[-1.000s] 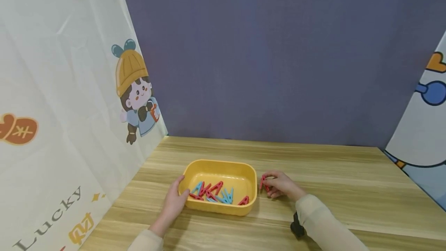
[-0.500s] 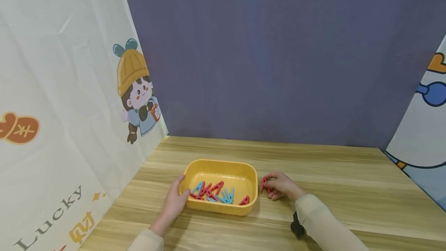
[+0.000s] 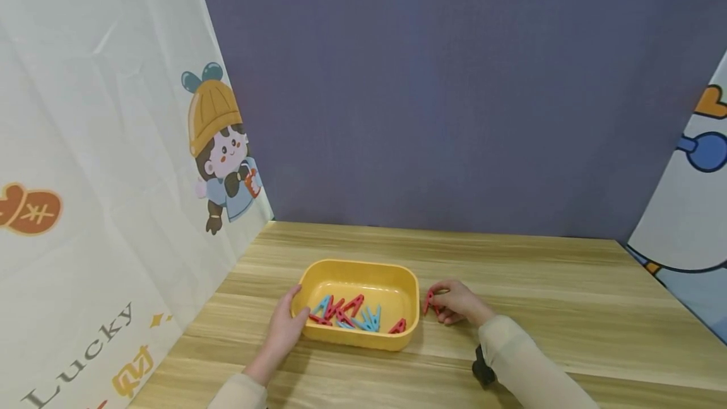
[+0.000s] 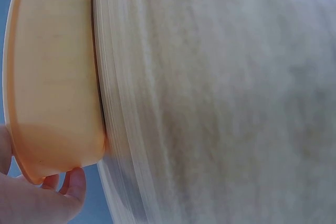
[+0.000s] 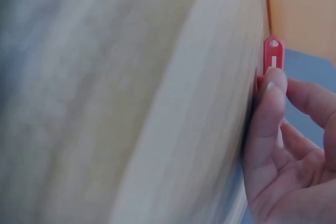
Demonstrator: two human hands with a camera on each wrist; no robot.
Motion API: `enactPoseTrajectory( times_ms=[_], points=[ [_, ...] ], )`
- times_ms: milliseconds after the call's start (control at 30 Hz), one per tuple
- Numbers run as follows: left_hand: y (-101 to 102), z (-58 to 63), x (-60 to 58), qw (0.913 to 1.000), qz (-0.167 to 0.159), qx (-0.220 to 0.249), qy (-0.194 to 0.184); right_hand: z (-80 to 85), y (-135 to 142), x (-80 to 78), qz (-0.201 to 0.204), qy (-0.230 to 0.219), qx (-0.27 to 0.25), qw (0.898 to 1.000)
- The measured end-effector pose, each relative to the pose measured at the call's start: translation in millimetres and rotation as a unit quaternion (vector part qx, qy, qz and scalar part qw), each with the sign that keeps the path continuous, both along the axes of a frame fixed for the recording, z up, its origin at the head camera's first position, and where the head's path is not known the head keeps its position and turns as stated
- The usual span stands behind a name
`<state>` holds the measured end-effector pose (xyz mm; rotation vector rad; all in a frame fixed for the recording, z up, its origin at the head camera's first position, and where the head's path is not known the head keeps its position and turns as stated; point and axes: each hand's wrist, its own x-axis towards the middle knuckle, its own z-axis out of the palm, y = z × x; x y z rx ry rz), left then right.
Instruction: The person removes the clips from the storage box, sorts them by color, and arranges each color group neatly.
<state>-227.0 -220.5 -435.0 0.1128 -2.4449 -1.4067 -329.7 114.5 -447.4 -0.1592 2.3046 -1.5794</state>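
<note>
My left hand (image 3: pixel 286 327) grips the left end of a yellow plastic bin (image 3: pixel 392 341), thumb over the rim and fingers on the outside wall, as the left wrist view also shows. Inside the bin, along its near side, lie several red and light blue clothespins (image 3: pixel 372 319). Just right of the bin, my right hand (image 3: pixel 457 302) pinches a red clothespin (image 5: pixel 273 51) between thumb and fingers. That clothespin is at or close to the tabletop; whether it touches the wood I cannot tell.
The wood-grained table (image 3: pixel 545 283) runs back to a dark blue-grey panel (image 3: pixel 431 93). A white printed sheet (image 3: pixel 96 144) hangs along the left side, another at the right. A black device (image 3: pixel 483 368) sits at the right wrist.
Almost nothing differs. Both hands stay where they were, the left on the bin and the right on the red clothespin; the view shifts only slightly.
</note>
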Motion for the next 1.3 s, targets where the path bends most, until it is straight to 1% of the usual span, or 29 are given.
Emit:
enactPoseTrajectory(
  times_ms=[133,267,467,633,833,1033,1133,1300],
  points=[
    [0,-0.1,0.2,1.0,0.0,-0.002,-0.003,-1.2,2,-1.2,-0.012,0.003,-0.005,1.0],
    [-1,-0.6,-0.3,1.0,0.001,-0.003,0.004,-0.5,7,-2.9,-0.023,0.008,-0.017,1.0],
    [-2,-2.2,-0.9,1.0,0.0,-0.001,0.005,5.6,10,-5.0,-0.034,0.022,-0.027,0.999],
    [-4,-1.9,0.1,1.0,-0.001,-0.002,0.0,11.8,8,-7.1,-0.037,0.043,-0.024,0.998],
    [-5,-1.3,0.9,1.0,0.0,-0.002,-0.005,23.9,6,-7.6,-0.015,0.047,-0.039,0.998],
    [-4,-1.0,0.8,1.0,-0.001,-0.006,-0.003,37.5,2,-4.3,0.003,0.069,-0.042,0.997],
    [-4,-1.0,0.7,1.0,-0.002,-0.009,-0.001,41.4,0,-3.0,0.016,0.079,-0.044,0.996],
    [-4,-1.7,-0.1,0.9999,-0.003,-0.009,0.003,46.7,-4,-0.7,0.04,0.076,-0.065,0.994]
  ],
)
